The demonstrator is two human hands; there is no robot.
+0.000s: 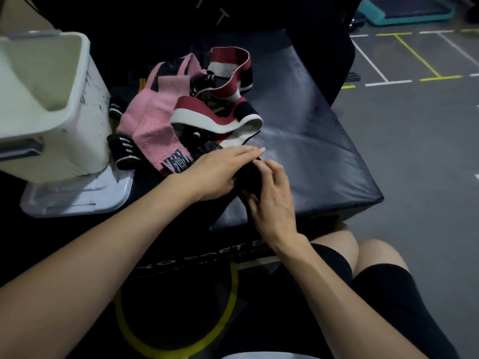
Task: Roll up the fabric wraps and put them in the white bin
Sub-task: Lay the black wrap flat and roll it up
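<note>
A black fabric wrap (248, 177) sits between my two hands near the front of a dark padded box (311, 141). My left hand (217, 172) lies over its left side with fingers stretched forward. My right hand (269, 198) curls its fingers round the wrap's right side. Behind them lies a pile: a pink wrap (153, 117), a red, white and black wrap (228, 110) and black wraps with white stripes (124, 151). The white bin (49, 104) stands at the left, tilted, its inside showing nothing.
A white lid (77, 195) lies flat under the bin. My knees (363, 257) are at the box's front edge. Grey floor with white and yellow lines (404, 55) spreads to the right. A teal step platform (407, 9) sits far back.
</note>
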